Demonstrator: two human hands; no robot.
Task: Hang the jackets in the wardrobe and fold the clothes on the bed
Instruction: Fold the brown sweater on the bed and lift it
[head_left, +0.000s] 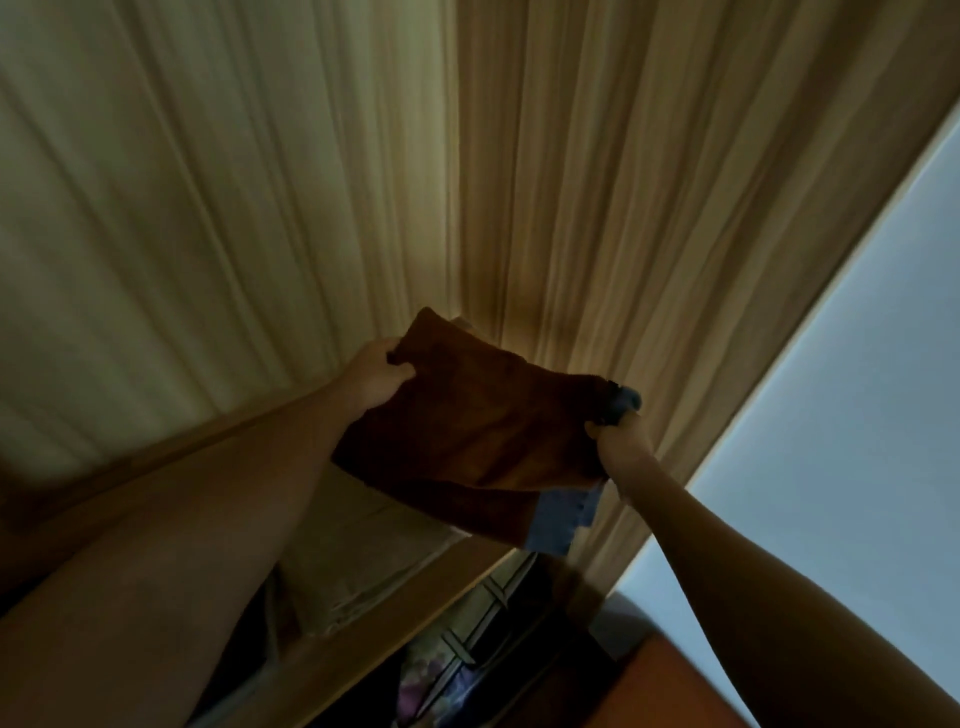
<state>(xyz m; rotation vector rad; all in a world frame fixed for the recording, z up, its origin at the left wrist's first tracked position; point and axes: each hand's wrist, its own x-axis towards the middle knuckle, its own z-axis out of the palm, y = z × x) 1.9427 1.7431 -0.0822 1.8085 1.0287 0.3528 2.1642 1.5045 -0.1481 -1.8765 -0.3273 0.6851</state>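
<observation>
Wooden wardrobe (208, 182) | shelf (415, 597) holds folded beige cloth (353, 551) | left hand (376, 376), right hand (621, 441) both grip brown garment (483, 415)

A pale blue-grey wall (831, 415) fills the right side. Below the wall sits an orange-brown surface (675, 691). Left of the wall, low down, lies flowered fabric (431, 675), with a dark cloth crossed by white lines (493, 597) just above it. Further left lies a beige folded cloth (363, 551).

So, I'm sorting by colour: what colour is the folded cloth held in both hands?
The folded cloth is dark reddish brown; the head view shows it.
</observation>
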